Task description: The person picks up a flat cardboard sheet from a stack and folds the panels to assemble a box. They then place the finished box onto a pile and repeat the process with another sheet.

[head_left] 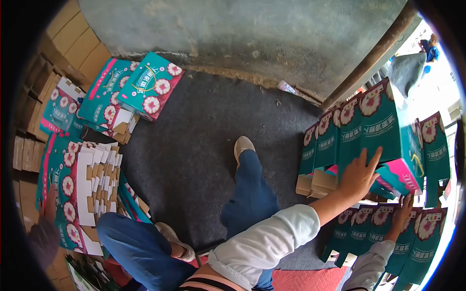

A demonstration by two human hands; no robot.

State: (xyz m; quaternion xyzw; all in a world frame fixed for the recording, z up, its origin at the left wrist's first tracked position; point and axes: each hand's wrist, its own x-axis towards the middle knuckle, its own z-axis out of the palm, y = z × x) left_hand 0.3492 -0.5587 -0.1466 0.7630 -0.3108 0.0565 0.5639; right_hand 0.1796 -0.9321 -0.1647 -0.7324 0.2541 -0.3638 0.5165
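Note:
At the right, a teal carton with pink trim and flower pictures [383,128] stands against a row of similar cartons. My left hand [359,178] reaches across to it, fingers spread against its lower side. Below its pink lower corner is my right hand [401,213], fingers stretched upward and touching near the bottom edge. Neither palm shows. In front of my right hand, several flatter teal cartons [374,230] stand in another row, partly covered by my forearm.
Another person's hand [48,206] rests on a stack of folded cartons [68,189] at the left. More teal cartons [151,85] lie by the grey wall [233,34]. A wooden pole [371,56] leans at the right. A red mat [308,281] lies below on the dark floor.

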